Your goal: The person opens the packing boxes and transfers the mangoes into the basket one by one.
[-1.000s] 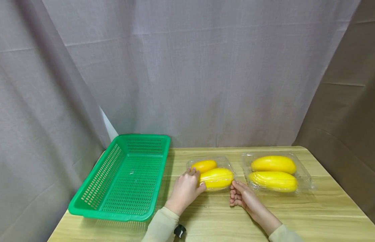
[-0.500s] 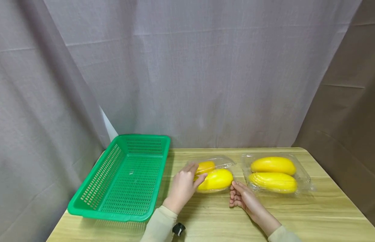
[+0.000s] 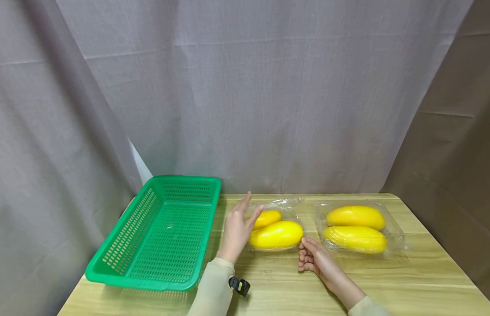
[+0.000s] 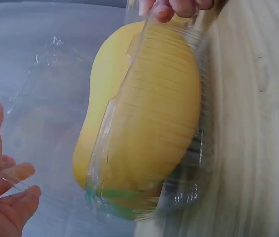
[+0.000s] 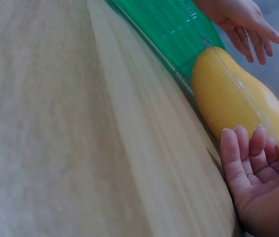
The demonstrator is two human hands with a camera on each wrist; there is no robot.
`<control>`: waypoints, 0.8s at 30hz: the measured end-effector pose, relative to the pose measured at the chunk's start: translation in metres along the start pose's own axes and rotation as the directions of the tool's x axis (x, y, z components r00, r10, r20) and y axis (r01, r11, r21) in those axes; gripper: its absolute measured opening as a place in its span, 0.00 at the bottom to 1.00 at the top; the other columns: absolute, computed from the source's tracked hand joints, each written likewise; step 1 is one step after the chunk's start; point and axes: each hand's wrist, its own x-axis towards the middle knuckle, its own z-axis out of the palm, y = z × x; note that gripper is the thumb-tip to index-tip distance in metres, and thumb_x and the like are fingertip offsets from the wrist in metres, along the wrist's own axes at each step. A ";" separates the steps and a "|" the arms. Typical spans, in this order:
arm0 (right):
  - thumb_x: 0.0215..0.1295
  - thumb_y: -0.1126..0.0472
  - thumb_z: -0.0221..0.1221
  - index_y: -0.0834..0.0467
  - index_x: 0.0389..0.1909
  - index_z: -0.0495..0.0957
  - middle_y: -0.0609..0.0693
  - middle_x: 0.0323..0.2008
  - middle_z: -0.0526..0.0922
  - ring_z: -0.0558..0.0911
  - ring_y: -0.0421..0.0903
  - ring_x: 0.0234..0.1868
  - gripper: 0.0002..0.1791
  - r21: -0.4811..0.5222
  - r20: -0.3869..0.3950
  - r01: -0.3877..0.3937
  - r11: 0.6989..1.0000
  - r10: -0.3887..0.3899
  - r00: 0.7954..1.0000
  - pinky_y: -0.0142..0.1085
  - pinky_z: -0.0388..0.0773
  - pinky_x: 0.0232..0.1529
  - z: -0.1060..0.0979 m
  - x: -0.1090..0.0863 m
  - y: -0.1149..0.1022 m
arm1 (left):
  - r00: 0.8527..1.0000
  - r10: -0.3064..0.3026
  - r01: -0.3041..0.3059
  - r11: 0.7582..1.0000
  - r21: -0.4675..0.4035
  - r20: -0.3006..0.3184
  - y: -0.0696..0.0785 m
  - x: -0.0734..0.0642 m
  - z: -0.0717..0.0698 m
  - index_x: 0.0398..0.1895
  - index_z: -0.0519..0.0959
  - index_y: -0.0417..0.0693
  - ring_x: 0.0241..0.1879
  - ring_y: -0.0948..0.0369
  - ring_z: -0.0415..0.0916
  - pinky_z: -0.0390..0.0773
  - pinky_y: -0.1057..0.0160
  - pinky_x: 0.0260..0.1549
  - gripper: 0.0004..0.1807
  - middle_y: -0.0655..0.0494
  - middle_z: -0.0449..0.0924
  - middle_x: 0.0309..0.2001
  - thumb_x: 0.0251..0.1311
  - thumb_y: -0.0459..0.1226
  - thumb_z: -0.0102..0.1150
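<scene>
My left hand [image 3: 237,228] is raised with fingers extended at the left end of a clear plastic clamshell box [image 4: 97,168]. Its lid [image 3: 286,203] stands lifted up and back, and its edge runs by the left fingers [image 4: 18,177] in the left wrist view. Inside lie two smooth yellow papaya-like fruits: the front one [image 3: 276,235] fully uncovered from above, the rear one [image 3: 270,217] partly behind the left hand. Thumb and forefinger of my right hand [image 3: 318,261] pinch the box's near right corner, the other fingers loosely curled.
A green perforated plastic basket [image 3: 213,228] stands to the left on the wooden table [image 3: 284,289]. At the right sits a second clear box [image 3: 395,224], with two similar yellow fruits [image 3: 355,239] in it. A grey curtain [image 3: 268,109] hangs behind the table.
The lid has swung up and away from the fruits toward the back. My left hand has risen with it, its fingers straightening. The right hand stays at the box's corner.
</scene>
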 end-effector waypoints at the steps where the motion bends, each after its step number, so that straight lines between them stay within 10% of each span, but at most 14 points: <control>1: 0.82 0.50 0.41 0.61 0.42 0.68 0.49 0.28 0.73 0.78 0.44 0.28 0.18 -0.004 -0.001 0.001 1.000 -0.001 1.000 0.39 0.84 0.35 0.000 0.000 0.000 | 1.000 -0.012 0.012 1.000 -0.021 -0.003 -0.001 0.002 0.001 0.70 0.69 0.39 0.63 0.45 0.73 0.72 0.49 0.62 0.37 0.43 0.75 0.64 0.68 0.55 0.57; 24: 0.82 0.49 0.43 0.62 0.43 0.66 0.50 0.28 0.73 0.78 0.46 0.27 0.18 -0.012 -0.046 -0.002 1.000 0.002 0.999 0.39 0.84 0.34 0.003 0.001 0.004 | 0.943 -0.316 0.333 0.889 -0.313 0.107 -0.035 0.009 0.013 0.76 0.61 0.41 0.70 0.46 0.64 0.60 0.46 0.70 0.35 0.42 0.67 0.71 0.79 0.56 0.32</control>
